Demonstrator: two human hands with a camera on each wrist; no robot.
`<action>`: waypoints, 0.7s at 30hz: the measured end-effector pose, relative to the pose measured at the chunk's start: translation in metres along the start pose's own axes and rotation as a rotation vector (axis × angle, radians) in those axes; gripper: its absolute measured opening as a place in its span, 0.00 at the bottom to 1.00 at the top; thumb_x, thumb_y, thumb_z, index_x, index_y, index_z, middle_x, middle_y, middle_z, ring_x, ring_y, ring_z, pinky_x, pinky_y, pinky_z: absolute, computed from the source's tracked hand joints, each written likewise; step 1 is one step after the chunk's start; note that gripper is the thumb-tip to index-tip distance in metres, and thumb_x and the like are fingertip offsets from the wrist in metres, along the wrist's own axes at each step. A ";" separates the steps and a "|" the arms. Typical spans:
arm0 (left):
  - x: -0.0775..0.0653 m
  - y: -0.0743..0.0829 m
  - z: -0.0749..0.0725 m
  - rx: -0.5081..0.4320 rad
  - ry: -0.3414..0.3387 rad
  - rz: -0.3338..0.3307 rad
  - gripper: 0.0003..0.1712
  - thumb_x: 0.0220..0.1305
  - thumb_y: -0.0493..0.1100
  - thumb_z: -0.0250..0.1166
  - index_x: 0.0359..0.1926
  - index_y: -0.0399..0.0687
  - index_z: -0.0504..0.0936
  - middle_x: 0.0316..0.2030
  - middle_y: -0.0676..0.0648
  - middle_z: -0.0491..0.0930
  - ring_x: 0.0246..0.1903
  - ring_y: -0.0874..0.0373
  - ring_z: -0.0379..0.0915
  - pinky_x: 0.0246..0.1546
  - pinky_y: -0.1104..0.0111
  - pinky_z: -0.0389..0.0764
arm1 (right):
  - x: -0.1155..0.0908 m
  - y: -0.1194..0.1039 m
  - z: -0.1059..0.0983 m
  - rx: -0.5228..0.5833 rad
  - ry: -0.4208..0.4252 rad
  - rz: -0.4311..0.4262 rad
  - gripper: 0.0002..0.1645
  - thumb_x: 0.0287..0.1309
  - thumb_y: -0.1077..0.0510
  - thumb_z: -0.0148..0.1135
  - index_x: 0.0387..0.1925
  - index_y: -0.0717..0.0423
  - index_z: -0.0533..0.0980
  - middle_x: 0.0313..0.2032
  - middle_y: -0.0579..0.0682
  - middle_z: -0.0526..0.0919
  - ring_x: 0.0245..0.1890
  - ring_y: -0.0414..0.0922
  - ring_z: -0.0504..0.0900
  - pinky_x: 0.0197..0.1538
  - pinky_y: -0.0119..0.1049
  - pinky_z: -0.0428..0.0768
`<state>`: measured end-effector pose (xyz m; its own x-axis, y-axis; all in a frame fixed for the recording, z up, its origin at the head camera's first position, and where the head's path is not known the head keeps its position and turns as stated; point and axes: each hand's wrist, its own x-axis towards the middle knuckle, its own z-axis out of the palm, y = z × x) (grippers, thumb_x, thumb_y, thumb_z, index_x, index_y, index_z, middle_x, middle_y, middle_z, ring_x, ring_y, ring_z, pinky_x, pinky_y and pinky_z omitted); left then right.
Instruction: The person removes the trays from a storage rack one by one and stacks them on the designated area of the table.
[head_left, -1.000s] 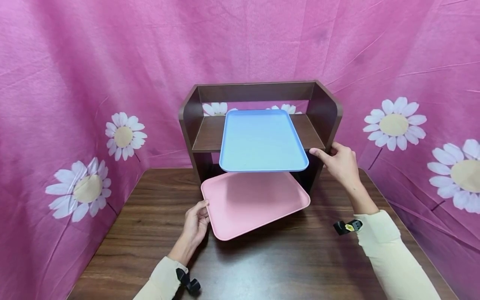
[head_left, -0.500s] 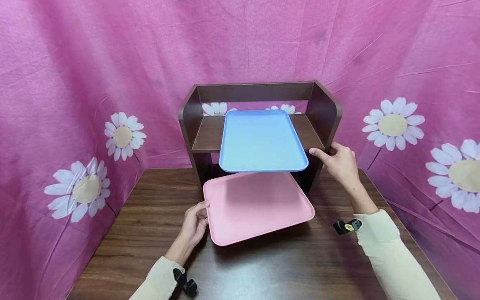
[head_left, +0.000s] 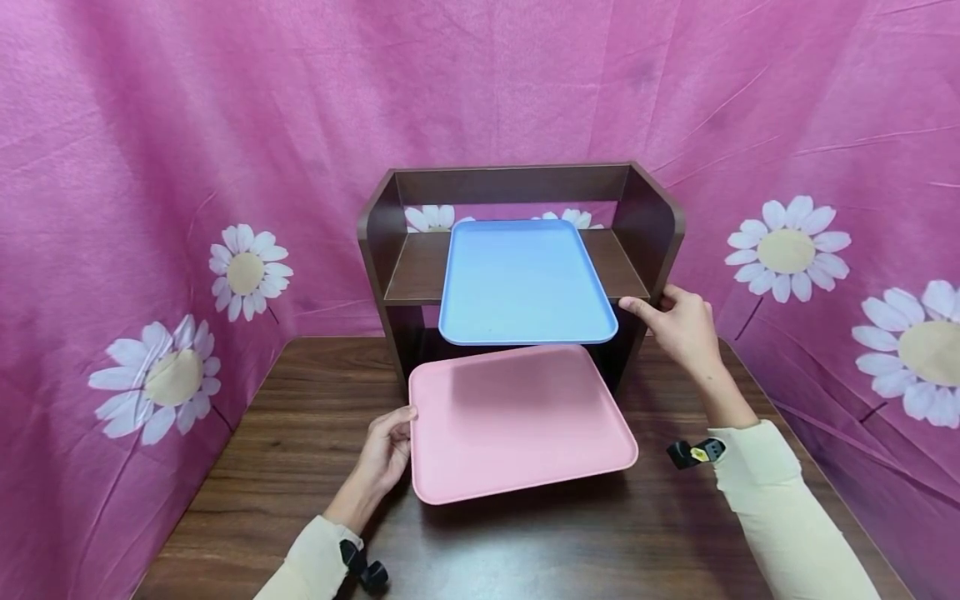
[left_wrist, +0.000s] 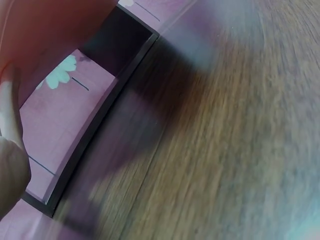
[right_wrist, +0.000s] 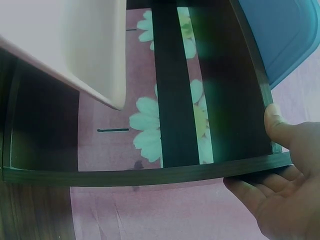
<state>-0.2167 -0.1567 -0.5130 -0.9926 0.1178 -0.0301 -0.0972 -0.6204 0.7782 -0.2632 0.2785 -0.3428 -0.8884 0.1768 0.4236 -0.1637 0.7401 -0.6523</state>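
Observation:
A pink tray (head_left: 521, 429) hangs aslant in front of the shelf's lower opening, above the table. My left hand (head_left: 386, 454) pinches its left edge, thumb on the rim; the fingers beneath are mostly hidden. A dark brown two-level shelf (head_left: 660, 221) stands behind. Its right side panel is held by my right hand (head_left: 681, 329), whose thumb presses the front edge and whose fingers wrap round the outside, as the right wrist view of that hand (right_wrist: 295, 180) shows. On the middle board lies a blue tray (head_left: 528, 283), jutting out over the front, close to my right thumb.
The wooden table (head_left: 300, 442) extends on both sides of the shelf and toward me. A pink curtain (head_left: 495, 83) with white daisies hangs behind and at both sides. In the left wrist view the shelf's lower frame (left_wrist: 100, 112) rests on the tabletop.
The pink tray has come toward me and turned, its right end swinging forward and right, out from under the blue tray. My left hand drew back slightly. My right hand and the shelf stayed still.

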 end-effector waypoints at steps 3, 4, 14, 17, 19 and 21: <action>-0.001 0.001 -0.002 0.017 -0.012 0.002 0.26 0.74 0.28 0.46 0.27 0.50 0.86 0.18 0.57 0.83 0.20 0.70 0.78 0.26 0.77 0.82 | 0.000 0.001 0.000 0.002 -0.008 0.007 0.31 0.62 0.36 0.75 0.36 0.62 0.81 0.27 0.61 0.89 0.18 0.29 0.79 0.20 0.30 0.73; -0.002 0.001 -0.003 0.025 -0.016 0.002 0.26 0.73 0.28 0.46 0.27 0.50 0.86 0.19 0.57 0.83 0.20 0.70 0.78 0.26 0.77 0.82 | 0.000 0.001 -0.001 0.001 -0.009 0.009 0.32 0.62 0.35 0.75 0.36 0.62 0.81 0.27 0.62 0.89 0.18 0.30 0.79 0.20 0.31 0.73; -0.007 0.007 -0.008 0.058 -0.084 -0.006 0.27 0.73 0.27 0.44 0.31 0.51 0.87 0.23 0.57 0.87 0.25 0.70 0.81 0.32 0.76 0.85 | 0.000 0.000 -0.003 -0.014 -0.014 0.011 0.34 0.62 0.33 0.74 0.37 0.63 0.82 0.29 0.64 0.90 0.18 0.31 0.80 0.21 0.33 0.73; -0.008 0.009 -0.010 0.058 -0.091 -0.007 0.26 0.72 0.27 0.45 0.30 0.50 0.86 0.22 0.57 0.84 0.24 0.70 0.79 0.31 0.77 0.84 | 0.000 -0.001 -0.004 -0.016 -0.013 0.009 0.34 0.61 0.33 0.74 0.36 0.63 0.82 0.28 0.63 0.89 0.18 0.32 0.80 0.21 0.33 0.73; -0.009 0.010 -0.011 0.056 -0.090 -0.013 0.25 0.72 0.27 0.47 0.29 0.50 0.86 0.21 0.58 0.82 0.23 0.71 0.75 0.30 0.77 0.83 | 0.001 -0.001 -0.004 -0.020 -0.015 0.008 0.34 0.61 0.33 0.75 0.36 0.62 0.82 0.27 0.62 0.89 0.18 0.32 0.79 0.21 0.33 0.73; -0.011 0.010 -0.012 0.055 -0.099 -0.022 0.24 0.71 0.27 0.48 0.29 0.50 0.86 0.21 0.58 0.81 0.22 0.71 0.74 0.30 0.78 0.83 | 0.000 -0.001 -0.004 -0.023 -0.017 0.006 0.34 0.61 0.33 0.75 0.36 0.62 0.83 0.28 0.63 0.89 0.18 0.32 0.79 0.21 0.33 0.73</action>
<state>-0.2078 -0.1732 -0.5122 -0.9779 0.2086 0.0127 -0.1118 -0.5735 0.8116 -0.2618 0.2804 -0.3395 -0.8967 0.1705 0.4084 -0.1481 0.7540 -0.6400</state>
